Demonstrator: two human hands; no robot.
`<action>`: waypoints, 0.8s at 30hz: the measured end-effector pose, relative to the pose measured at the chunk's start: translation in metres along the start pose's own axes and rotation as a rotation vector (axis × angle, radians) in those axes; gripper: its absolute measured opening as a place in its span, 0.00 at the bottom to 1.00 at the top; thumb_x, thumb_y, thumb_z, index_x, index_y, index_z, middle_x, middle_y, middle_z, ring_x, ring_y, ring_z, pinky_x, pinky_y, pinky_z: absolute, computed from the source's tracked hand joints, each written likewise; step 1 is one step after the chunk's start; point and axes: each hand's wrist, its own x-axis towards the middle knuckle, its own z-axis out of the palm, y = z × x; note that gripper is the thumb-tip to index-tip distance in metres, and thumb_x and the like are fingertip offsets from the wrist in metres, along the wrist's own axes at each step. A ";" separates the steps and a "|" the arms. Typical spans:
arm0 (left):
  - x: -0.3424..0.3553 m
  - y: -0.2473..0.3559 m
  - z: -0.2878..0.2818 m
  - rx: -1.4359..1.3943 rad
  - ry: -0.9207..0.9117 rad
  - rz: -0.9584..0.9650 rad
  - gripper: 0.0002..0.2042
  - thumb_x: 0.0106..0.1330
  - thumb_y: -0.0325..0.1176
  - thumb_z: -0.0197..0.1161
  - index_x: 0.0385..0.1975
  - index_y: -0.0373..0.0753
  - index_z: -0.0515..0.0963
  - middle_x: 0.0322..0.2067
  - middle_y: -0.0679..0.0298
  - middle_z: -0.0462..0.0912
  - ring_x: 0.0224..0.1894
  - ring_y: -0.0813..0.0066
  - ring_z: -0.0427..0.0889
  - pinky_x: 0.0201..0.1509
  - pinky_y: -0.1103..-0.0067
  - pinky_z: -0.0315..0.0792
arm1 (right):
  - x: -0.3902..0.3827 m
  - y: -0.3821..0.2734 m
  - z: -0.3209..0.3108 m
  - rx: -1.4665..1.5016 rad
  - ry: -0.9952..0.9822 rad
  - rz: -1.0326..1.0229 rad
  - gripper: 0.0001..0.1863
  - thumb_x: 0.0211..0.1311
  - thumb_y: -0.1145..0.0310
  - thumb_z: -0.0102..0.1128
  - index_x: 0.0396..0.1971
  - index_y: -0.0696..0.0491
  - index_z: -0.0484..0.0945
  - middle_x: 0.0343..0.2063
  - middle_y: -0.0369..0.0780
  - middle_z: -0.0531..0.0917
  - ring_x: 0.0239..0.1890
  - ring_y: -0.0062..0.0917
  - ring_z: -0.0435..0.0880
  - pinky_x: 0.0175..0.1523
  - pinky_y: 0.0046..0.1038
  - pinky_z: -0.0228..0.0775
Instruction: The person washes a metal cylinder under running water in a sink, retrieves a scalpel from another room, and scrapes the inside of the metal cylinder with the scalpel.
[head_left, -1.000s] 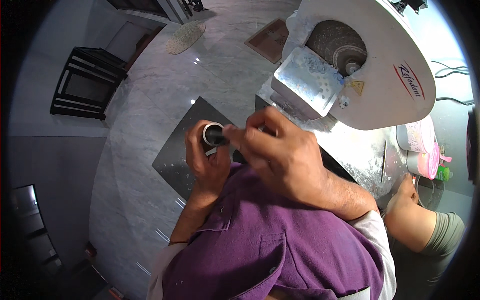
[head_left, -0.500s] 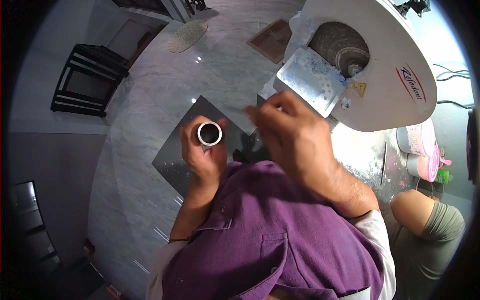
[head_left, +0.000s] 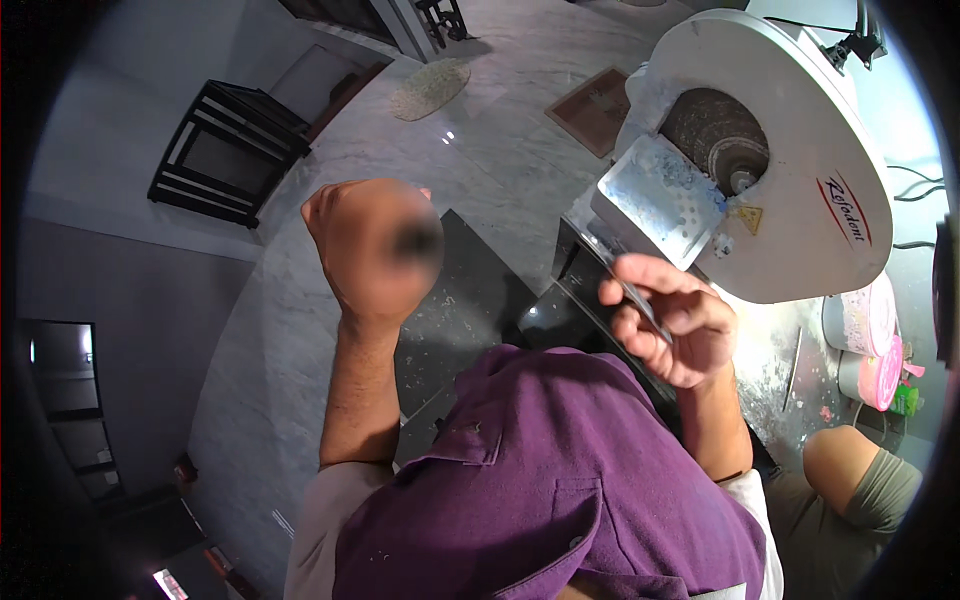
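My left hand (head_left: 365, 262) is raised on the left, its back turned up and its fingers curled out of sight. At its right edge a dark, blurred patch shows where the mouth of the short hollow cylinder (head_left: 419, 242) sits in the grip; its rim cannot be made out. Lower and to the right, my right hand (head_left: 685, 325) has its palm up, with a thin metal hand tool (head_left: 642, 302) held between thumb and fingers. The tool slants up and left, its far end near the white tray (head_left: 625, 200) of the machine.
A white machine (head_left: 800, 240) with a round dark disc (head_left: 720, 135) stands at the upper right. Pink-and-white tubs (head_left: 862, 315) and a slim stick (head_left: 793, 370) lie on the dusty worktop (head_left: 765, 345). Another person (head_left: 865, 475) in olive green is close at the lower right.
My left hand has moved up and left and turned its back upward, hiding the cylinder's rim. My right hand has moved right and down and turned palm up; the metal tool now shows.
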 end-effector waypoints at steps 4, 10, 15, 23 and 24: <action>0.013 -0.001 -0.003 -0.043 -0.026 0.009 0.08 0.56 0.30 0.69 0.27 0.44 0.74 0.25 0.72 0.75 0.31 0.73 0.75 0.41 0.73 0.64 | -0.004 0.003 -0.004 0.129 -0.348 0.051 0.45 0.42 0.85 0.39 0.67 0.72 0.41 0.65 0.67 0.53 0.64 0.57 0.65 0.65 0.37 0.69; 0.025 0.014 0.005 -0.157 -0.048 -0.113 0.09 0.52 0.25 0.67 0.22 0.42 0.71 0.18 0.69 0.72 0.20 0.73 0.72 0.29 0.75 0.64 | -0.018 0.000 0.029 -0.216 -0.266 0.055 0.44 0.45 0.94 0.60 0.65 0.71 0.50 0.55 0.63 0.69 0.41 0.46 0.86 0.38 0.30 0.85; 0.041 0.026 0.026 -0.197 0.039 0.027 0.12 0.51 0.24 0.67 0.17 0.42 0.68 0.13 0.69 0.68 0.15 0.74 0.68 0.25 0.77 0.62 | -0.031 0.003 0.041 -0.618 0.061 -0.113 0.10 0.58 0.83 0.60 0.41 0.66 0.76 0.27 0.45 0.82 0.23 0.21 0.83 0.18 0.16 0.71; 0.059 0.039 0.049 -0.258 0.029 0.148 0.13 0.50 0.23 0.65 0.14 0.43 0.65 0.11 0.68 0.66 0.13 0.73 0.67 0.22 0.77 0.61 | -0.034 -0.014 0.050 -0.796 0.353 -0.268 0.23 0.54 0.80 0.66 0.52 0.63 0.74 0.38 0.45 0.83 0.39 0.27 0.85 0.34 0.17 0.75; 0.060 0.038 0.049 -0.267 0.028 0.153 0.13 0.50 0.23 0.65 0.14 0.43 0.65 0.11 0.68 0.66 0.13 0.73 0.67 0.22 0.77 0.61 | -0.036 -0.012 0.052 -0.733 0.330 -0.325 0.27 0.51 0.82 0.68 0.54 0.64 0.73 0.40 0.47 0.83 0.43 0.30 0.85 0.38 0.18 0.78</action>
